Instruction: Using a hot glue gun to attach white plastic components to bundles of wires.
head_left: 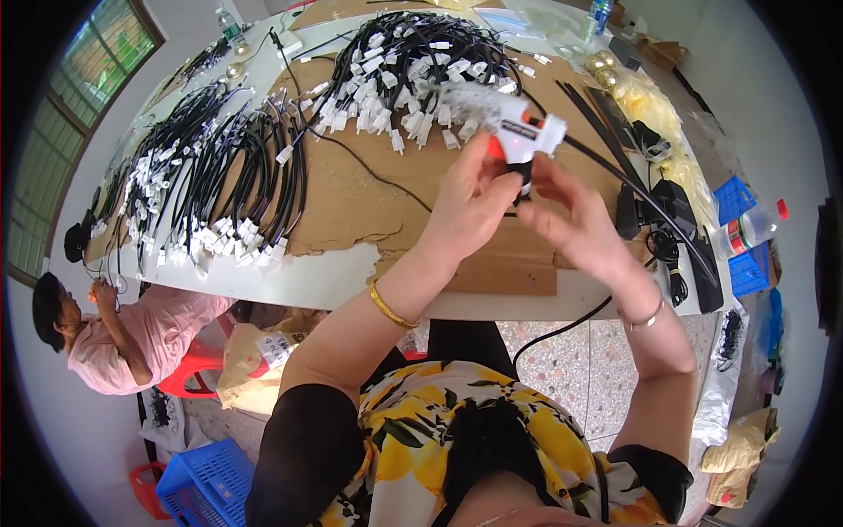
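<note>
Over the middle of the table I hold up a white hot glue gun (518,123) with an orange-red trigger area and a dark grip. My left hand (470,202) is closed around its grip, with the fingers partly hidden behind it. Close by on the other side, my right hand (575,215) has curved fingers spread apart, slightly blurred. Whether its fingertips touch the grip is hard to see. A whitish smear blurs the gun's left end. Behind it lies a large heap of black cables with white connectors (404,75).
More black cables (237,167) lie in rows at left on cardboard (351,193). At right are black strips (606,123), yellowish plastic bags (654,105) and a bottle (755,228). A person in pink (114,342) sits left, near a blue basket (206,479).
</note>
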Demonstrator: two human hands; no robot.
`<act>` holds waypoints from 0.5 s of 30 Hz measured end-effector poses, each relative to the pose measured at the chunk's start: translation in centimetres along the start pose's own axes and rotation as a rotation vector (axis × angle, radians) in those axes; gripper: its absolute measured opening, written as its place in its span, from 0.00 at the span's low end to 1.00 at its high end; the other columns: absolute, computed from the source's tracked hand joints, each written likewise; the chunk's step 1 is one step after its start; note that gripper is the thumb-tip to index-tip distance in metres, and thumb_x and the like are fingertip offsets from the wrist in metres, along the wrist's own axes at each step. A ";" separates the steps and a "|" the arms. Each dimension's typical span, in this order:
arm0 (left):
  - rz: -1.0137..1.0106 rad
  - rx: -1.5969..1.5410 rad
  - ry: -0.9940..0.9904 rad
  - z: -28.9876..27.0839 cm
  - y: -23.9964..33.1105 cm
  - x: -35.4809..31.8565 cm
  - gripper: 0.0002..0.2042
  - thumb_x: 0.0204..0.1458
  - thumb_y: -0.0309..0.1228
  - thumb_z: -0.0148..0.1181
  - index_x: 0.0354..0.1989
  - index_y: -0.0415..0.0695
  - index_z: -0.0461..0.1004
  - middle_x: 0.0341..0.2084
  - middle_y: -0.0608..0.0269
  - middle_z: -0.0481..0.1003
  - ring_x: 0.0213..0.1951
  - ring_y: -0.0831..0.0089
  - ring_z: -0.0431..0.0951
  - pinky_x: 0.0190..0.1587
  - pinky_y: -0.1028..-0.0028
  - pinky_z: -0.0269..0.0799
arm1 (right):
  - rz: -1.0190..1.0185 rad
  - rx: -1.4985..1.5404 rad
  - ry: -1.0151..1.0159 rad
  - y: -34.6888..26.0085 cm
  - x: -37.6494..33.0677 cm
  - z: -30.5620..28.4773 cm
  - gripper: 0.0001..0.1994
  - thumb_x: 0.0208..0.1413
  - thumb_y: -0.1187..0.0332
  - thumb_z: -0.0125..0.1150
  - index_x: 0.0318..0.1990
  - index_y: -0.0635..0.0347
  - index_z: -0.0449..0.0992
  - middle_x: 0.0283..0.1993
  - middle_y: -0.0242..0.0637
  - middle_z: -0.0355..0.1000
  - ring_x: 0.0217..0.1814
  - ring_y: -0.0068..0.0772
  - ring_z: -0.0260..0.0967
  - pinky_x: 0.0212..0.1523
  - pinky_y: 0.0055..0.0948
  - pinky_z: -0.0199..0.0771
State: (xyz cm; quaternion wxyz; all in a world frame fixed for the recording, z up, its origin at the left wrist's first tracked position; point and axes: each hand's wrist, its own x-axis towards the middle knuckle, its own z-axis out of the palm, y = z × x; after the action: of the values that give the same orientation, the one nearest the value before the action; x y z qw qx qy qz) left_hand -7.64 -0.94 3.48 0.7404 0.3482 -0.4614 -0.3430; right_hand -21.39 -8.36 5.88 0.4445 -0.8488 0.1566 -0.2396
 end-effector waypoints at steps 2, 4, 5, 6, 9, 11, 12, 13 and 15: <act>-0.089 -0.073 0.046 0.2 -0.1 0.5 0.29 0.46 0.20 0.46 0.58 0.37 0.45 0.36 0.57 0.69 0.37 0.76 0.70 0.41 0.78 0.66 | 0.092 0.405 -0.082 0.6 1.8 0.5 0.25 0.49 0.65 0.55 0.52 0.67 0.57 0.50 0.45 0.63 0.50 0.34 0.61 0.49 0.31 0.63; -0.090 -0.127 0.088 0.4 0.0 1.4 0.30 0.47 0.21 0.47 0.59 0.39 0.43 0.35 0.57 0.70 0.35 0.76 0.71 0.36 0.78 0.69 | 0.078 0.555 -0.059 1.9 3.3 0.4 0.22 0.50 0.69 0.53 0.51 0.68 0.57 0.49 0.46 0.63 0.49 0.33 0.62 0.48 0.29 0.66; -0.137 -0.124 0.121 0.6 0.1 1.7 0.30 0.47 0.21 0.47 0.59 0.40 0.43 0.34 0.57 0.70 0.34 0.76 0.71 0.33 0.78 0.71 | 0.138 0.712 -0.012 1.8 3.5 0.2 0.19 0.47 0.69 0.57 0.47 0.64 0.62 0.40 0.33 0.66 0.43 0.25 0.63 0.41 0.22 0.65; -0.186 -0.120 0.156 0.9 0.2 1.9 0.30 0.47 0.22 0.48 0.59 0.41 0.43 0.34 0.58 0.70 0.32 0.77 0.72 0.29 0.78 0.72 | 0.092 0.741 -0.022 0.3 3.6 0.0 0.18 0.48 0.69 0.56 0.46 0.66 0.62 0.40 0.36 0.67 0.42 0.25 0.64 0.41 0.22 0.65; -0.155 -0.124 0.193 1.5 -0.2 2.7 0.32 0.47 0.22 0.50 0.59 0.41 0.41 0.33 0.57 0.69 0.30 0.75 0.72 0.24 0.77 0.73 | 0.107 0.803 0.020 1.1 4.3 -0.8 0.17 0.47 0.68 0.55 0.43 0.70 0.63 0.42 0.43 0.68 0.42 0.28 0.66 0.42 0.25 0.66; -0.100 -0.068 0.224 1.8 -1.1 3.3 0.32 0.47 0.21 0.51 0.59 0.38 0.41 0.33 0.56 0.71 0.32 0.74 0.73 0.26 0.78 0.72 | 0.111 0.817 0.061 2.1 4.5 -0.7 0.17 0.46 0.69 0.55 0.43 0.70 0.63 0.42 0.44 0.68 0.42 0.29 0.66 0.42 0.25 0.67; -0.107 -0.067 0.219 1.6 -1.6 3.5 0.32 0.47 0.21 0.51 0.59 0.38 0.41 0.33 0.56 0.71 0.32 0.74 0.73 0.26 0.78 0.72 | 0.112 0.827 0.105 2.6 4.6 -0.8 0.17 0.46 0.69 0.54 0.43 0.70 0.63 0.42 0.44 0.68 0.42 0.29 0.66 0.41 0.24 0.67; -0.076 0.031 0.194 1.3 -2.0 3.6 0.31 0.47 0.21 0.52 0.58 0.38 0.43 0.32 0.57 0.71 0.32 0.74 0.73 0.27 0.78 0.72 | 0.100 0.832 0.132 2.9 4.7 -0.8 0.16 0.47 0.72 0.52 0.43 0.71 0.64 0.41 0.45 0.68 0.42 0.30 0.67 0.42 0.25 0.67; -0.117 0.214 0.144 1.3 -1.8 3.4 0.28 0.47 0.22 0.53 0.56 0.38 0.49 0.31 0.56 0.73 0.30 0.73 0.74 0.29 0.78 0.72 | 0.072 0.841 0.135 2.9 4.6 -1.1 0.16 0.47 0.73 0.51 0.44 0.71 0.64 0.42 0.45 0.68 0.42 0.31 0.67 0.43 0.26 0.67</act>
State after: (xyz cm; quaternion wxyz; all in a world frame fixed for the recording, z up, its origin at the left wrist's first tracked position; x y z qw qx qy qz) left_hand -8.01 -4.95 3.92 0.7090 0.4749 -0.4201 -0.3088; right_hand -18.30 -12.94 5.22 0.7488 -0.5701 0.1036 -0.3218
